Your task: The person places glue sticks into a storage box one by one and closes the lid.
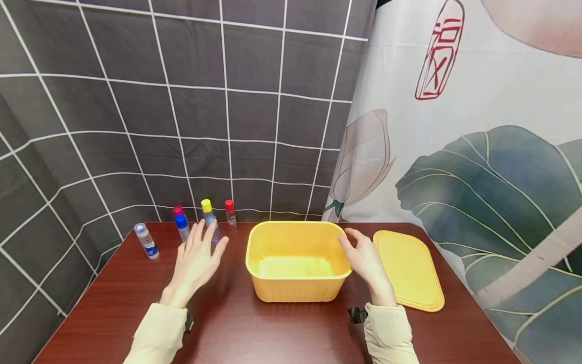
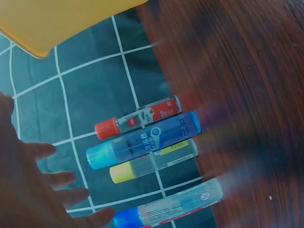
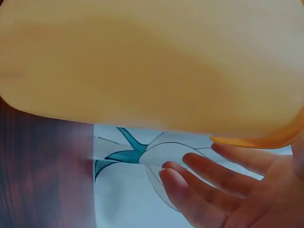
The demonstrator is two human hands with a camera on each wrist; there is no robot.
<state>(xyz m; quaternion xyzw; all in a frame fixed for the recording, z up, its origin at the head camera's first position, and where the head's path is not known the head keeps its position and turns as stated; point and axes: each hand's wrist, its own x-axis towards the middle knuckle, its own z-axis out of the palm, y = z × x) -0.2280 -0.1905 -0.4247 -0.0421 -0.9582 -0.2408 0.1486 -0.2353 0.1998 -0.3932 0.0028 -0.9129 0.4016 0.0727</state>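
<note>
My left hand (image 1: pixel 195 260) reaches over the table with its fingers spread, close to several small bottles. The left wrist view shows a red-capped bottle (image 2: pixel 161 110), a blue bottle (image 2: pixel 147 140), a yellow-capped bottle (image 2: pixel 164 159) and a blue-capped bottle (image 2: pixel 178 204), the fingertips near that last cap. Beside the right rim of a yellow plastic bin (image 1: pixel 295 290) is my right hand (image 1: pixel 367 259), its fingers loosely bent. Whether they touch the rim I cannot tell. No contents are visible inside the bin.
A clear-capped bottle (image 1: pixel 146 241) stands at the far left of the dark red table (image 1: pixel 254 333). Behind the blue-capped bottle shows a crimson cap (image 1: pixel 178 210). A yellow lid (image 1: pixel 409 268) lies flat on the right. A grey gridded cloth (image 1: pixel 250 116) hangs behind the table.
</note>
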